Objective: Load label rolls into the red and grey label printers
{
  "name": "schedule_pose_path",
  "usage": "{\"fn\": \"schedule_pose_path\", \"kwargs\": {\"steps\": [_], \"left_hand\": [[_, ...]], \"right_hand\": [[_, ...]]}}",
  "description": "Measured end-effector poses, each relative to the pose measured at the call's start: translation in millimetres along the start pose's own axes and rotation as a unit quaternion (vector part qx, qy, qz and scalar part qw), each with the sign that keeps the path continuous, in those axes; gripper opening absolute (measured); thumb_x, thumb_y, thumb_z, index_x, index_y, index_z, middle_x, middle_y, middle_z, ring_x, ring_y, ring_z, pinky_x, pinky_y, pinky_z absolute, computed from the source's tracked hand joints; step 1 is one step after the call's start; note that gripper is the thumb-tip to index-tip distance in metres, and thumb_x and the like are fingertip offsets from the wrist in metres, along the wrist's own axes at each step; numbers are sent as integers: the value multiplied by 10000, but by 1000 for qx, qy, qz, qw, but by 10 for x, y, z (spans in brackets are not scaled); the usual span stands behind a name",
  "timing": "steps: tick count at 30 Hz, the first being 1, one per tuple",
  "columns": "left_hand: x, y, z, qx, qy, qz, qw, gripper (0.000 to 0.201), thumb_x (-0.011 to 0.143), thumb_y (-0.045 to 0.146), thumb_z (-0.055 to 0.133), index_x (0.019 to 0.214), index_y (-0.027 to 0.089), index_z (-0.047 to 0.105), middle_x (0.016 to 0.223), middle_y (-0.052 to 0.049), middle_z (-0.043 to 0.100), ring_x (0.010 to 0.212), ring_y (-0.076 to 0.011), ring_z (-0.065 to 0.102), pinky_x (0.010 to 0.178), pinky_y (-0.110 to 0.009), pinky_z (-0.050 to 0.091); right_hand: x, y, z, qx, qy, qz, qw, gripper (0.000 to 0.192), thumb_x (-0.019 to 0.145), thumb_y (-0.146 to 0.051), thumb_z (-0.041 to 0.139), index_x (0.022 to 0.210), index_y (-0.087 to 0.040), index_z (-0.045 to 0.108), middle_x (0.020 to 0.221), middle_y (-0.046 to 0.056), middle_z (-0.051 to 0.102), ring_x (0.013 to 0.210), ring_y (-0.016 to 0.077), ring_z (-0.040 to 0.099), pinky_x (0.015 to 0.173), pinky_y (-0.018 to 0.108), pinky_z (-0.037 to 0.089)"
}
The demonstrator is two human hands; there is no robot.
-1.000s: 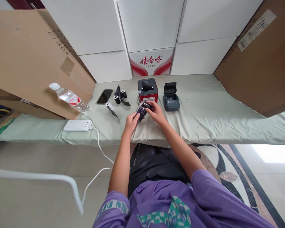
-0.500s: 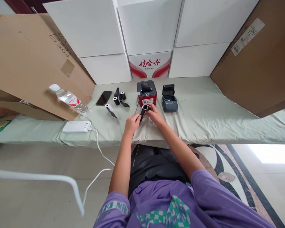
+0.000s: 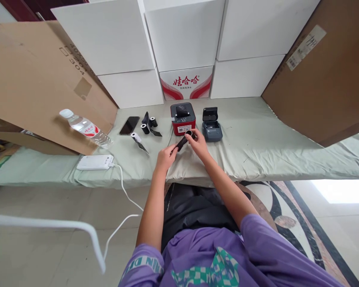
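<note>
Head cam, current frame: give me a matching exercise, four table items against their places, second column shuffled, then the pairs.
Things:
1. red printer
2. grey printer
3. phone
4. power bank

Places:
A. front edge of the table, white cable plugged in
B. right of the red printer, lid up
C. below the red-and-white carton, just beyond the right hand
D. lying flat, left of the small black rolls

Pairs: 1-C, 2-B, 3-D, 4-A

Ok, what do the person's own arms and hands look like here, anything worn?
Both hands are bare: left hand, right hand. No gloves, watch or rings show. The forearms are uncovered. A short-sleeved purple shirt carries a teal checked print, with pale lettering on its left sleeve.
</note>
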State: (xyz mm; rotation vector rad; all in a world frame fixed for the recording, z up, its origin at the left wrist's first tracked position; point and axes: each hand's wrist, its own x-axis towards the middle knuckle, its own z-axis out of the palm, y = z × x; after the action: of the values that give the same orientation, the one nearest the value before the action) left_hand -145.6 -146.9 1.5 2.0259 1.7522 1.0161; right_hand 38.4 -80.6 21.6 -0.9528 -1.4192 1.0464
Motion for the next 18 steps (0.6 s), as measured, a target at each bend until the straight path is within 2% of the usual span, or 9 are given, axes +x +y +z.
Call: {"fn": "schedule_pose_path", "kwargs": {"steps": [3, 6, 8, 10, 14, 18], "left_hand": [[5, -13, -5, -52, 2, -4, 999, 353, 1057, 357, 529, 1273, 225, 775, 996, -61, 841, 874, -206, 765, 824, -291, 546], [15, -39, 5, -70, 3, -8, 997, 369, 1050, 380, 524, 1252, 214, 785, 982, -64, 838, 864, -205, 760, 822, -302, 546], [22, -56, 14, -70, -1, -9, 998, 368, 1047, 386, 522, 1228, 219, 794, 978, -63, 837, 874, -208, 761, 827, -306, 544], [28, -67, 21, -67, -4, -11, 998, 359, 1042, 389, 522, 1190, 227, 806, 971, -63, 837, 872, -212, 761, 820, -310, 540], [30, -56, 16, -67, -12, -17, 998, 355, 1035, 392, 520, 1126, 228, 821, 971, -72, 838, 863, -227, 757, 812, -322, 533], [20, -24, -3, -70, -12, -25, 997, 369, 1039, 411, 505, 1085, 233, 824, 976, -76, 837, 872, -238, 756, 809, -330, 530]], "right_hand": [[120, -120, -385, -120, 22, -42, 992, 403, 913, -617, 612, 1043, -238, 648, 973, 40, 713, 900, 228, 633, 879, 375, 519], [350, -262, -890, -236, 26, -45, 970, 338, 977, -504, 526, 1117, -229, 663, 1068, 68, 741, 1024, 263, 664, 962, 385, 509], [540, -336, -1178, -310, 23, -38, 950, 318, 972, -441, 538, 1150, -210, 665, 1137, 98, 744, 1085, 283, 664, 995, 401, 503], [729, -372, -1357, -371, 13, -35, 928, 350, 960, -428, 581, 1206, -188, 652, 1196, 135, 730, 1131, 299, 650, 1004, 412, 500], [1014, -329, -1389, -473, -33, -26, 880, 423, 944, -438, 663, 1255, -153, 629, 1232, 180, 692, 1120, 312, 634, 974, 415, 505], [1158, -233, -1289, -528, -109, -57, 841, 356, 971, -327, 636, 1276, -143, 650, 1298, 186, 677, 1155, 320, 635, 996, 418, 504]]}}
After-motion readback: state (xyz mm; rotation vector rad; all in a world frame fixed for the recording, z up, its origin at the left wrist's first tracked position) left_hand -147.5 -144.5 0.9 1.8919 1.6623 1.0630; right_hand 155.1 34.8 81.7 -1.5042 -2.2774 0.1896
